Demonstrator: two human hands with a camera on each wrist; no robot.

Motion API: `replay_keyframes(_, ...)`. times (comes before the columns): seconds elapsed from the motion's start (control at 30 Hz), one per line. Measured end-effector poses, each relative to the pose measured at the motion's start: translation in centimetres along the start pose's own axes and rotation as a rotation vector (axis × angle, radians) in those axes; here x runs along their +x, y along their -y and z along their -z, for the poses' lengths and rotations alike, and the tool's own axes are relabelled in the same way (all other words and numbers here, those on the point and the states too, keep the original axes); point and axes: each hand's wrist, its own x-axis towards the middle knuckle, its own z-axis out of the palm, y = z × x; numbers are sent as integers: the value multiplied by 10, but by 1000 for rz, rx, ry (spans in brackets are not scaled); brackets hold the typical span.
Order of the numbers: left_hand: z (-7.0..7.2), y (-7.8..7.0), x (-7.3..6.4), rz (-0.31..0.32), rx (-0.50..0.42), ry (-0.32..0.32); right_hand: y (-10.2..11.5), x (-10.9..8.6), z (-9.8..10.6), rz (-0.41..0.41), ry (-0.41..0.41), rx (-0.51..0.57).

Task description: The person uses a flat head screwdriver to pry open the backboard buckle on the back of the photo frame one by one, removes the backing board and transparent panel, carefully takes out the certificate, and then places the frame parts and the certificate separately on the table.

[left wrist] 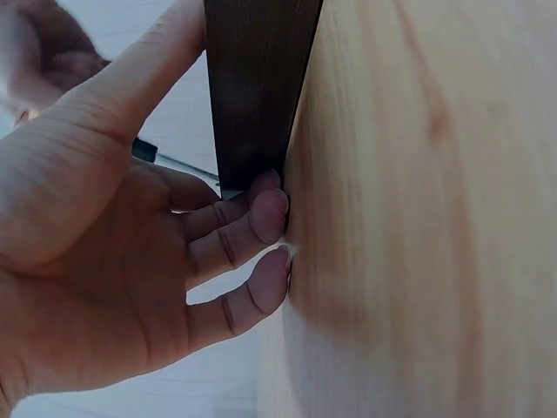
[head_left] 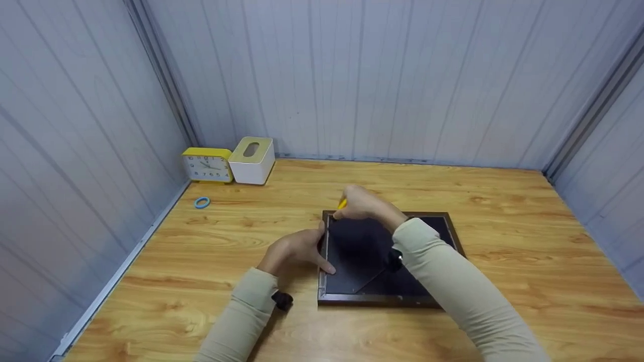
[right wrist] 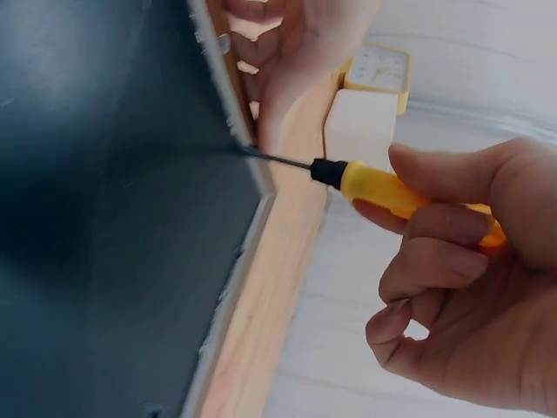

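A dark picture frame [head_left: 372, 297] lies face down on the table, its black backing board [head_left: 347, 274] showing. At its left side, my left hand [head_left: 300, 246] grips the edge, thumb over the backing and fingers along the outer side. In the left wrist view those fingers curl by the frame's dark side [left wrist: 261, 87], touching the wood. My right hand [head_left: 363, 203] holds a screwdriver [right wrist: 383, 189] with a yellow handle and black collar. Its thin shaft reaches the inner edge of the frame near the far-left corner, where the exact contact of the tip is hard to tell.
A yellow alarm clock [head_left: 207, 166] and a white tissue box [head_left: 251, 163] with a wooden lid stand at the back left. A light-blue ring [head_left: 202, 202] lies before them. Pale panel walls [head_left: 332, 75] enclose the wooden table [head_left: 528, 241] behind and at both sides.
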Motion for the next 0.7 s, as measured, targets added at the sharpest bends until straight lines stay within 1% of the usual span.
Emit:
replay_keyframes(0.1, -2, -1, 0, 32, -2, -2, -15, -12, -2, -9, -2, 17)
replay_keyframes(0.23, -2, -1, 0, 50, -16, 2, -40, -30, -5, -30, 1, 63)
replay_keyframes(0.3, -1, -1, 1, 45, -16, 4, -54, -40, -6, -57, -4, 111)
replay_keyframes(0.43, 0, 0, 1, 16, -24, -3, -79, -61, -8, -117, -3, 201)
replay_keyframes(0.5, 0, 0, 1, 22, -20, -2, -90, -72, -9, -132, -9, 236)
replay_keyframes(0.63, -2, 1, -1, 38, -13, 3, -107, -97, -9, -139, -58, 251)
replay_keyframes(0.7, -3, 2, -1, 24, -9, -2, -116, -110, -8, -126, -99, 226)
